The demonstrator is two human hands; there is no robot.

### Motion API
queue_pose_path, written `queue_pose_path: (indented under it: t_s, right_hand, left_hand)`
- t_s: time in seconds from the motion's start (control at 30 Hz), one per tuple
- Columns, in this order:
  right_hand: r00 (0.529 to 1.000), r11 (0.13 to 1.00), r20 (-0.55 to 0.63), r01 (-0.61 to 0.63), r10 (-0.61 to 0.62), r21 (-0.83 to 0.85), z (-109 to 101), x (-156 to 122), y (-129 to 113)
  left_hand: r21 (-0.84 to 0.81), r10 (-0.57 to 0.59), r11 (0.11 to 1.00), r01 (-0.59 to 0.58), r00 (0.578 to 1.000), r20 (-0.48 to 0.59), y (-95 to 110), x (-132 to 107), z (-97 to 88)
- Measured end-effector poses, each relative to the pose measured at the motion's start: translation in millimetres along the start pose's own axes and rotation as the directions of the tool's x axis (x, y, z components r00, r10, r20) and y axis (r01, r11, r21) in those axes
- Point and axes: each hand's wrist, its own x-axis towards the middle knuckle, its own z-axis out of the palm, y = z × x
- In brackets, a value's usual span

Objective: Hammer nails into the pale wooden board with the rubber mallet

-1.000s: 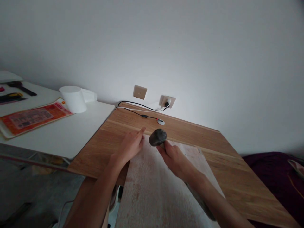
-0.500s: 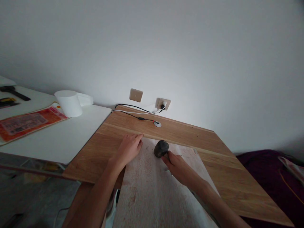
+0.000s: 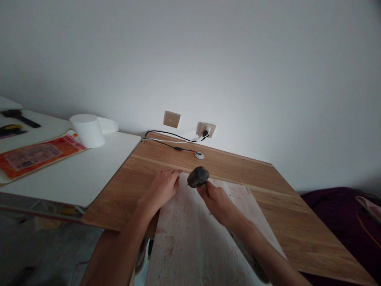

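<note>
A whitish, worn wooden board [image 3: 190,238] lies over the brown wooden table and runs toward me. My left hand [image 3: 167,183] is closed over the board's far left corner, its fingers bent along the edge. My right hand [image 3: 218,200] grips a hammer [image 3: 199,176] with a dark, stubby head, close up under the head. The handle's end shows again below my right forearm. The hammer head hovers just above the far part of the board, right of my left hand. Something thin and tiny shows by the head's lower left; I cannot tell what it is.
Behind the board, the brown table [image 3: 297,226] meets the wall, with cables [image 3: 178,149] running to a wall socket [image 3: 206,130]. On the white table [image 3: 116,159] to the left are a white roll [image 3: 89,131], an orange packet [image 3: 41,155] and dark tools [image 3: 22,117]. Purple fabric [image 3: 336,214] lies right.
The hammer head has moved slightly left and away from me, toward my left hand, and has tilted. My left hand keeps its place on the board. The view has shifted slightly.
</note>
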Motion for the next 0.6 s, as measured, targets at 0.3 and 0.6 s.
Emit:
queue_pose_path:
  t_s: [0.3, 0.6]
  right_hand:
    - [0.997, 0.998, 0.035, -0.061, 0.062, -0.026, -4, -26, 47]
    - [0.991, 0.991, -0.048, -0.129, 0.127, -0.031, -5, -30, 107]
  left_hand:
    - [-0.164, 0.135, 0.979, -0.125, 0.990, 0.048, 9, 0, 3.1]
    - [-0.128, 0.143, 0.983, -0.131, 0.985, 0.093, 10, 2, 2.9]
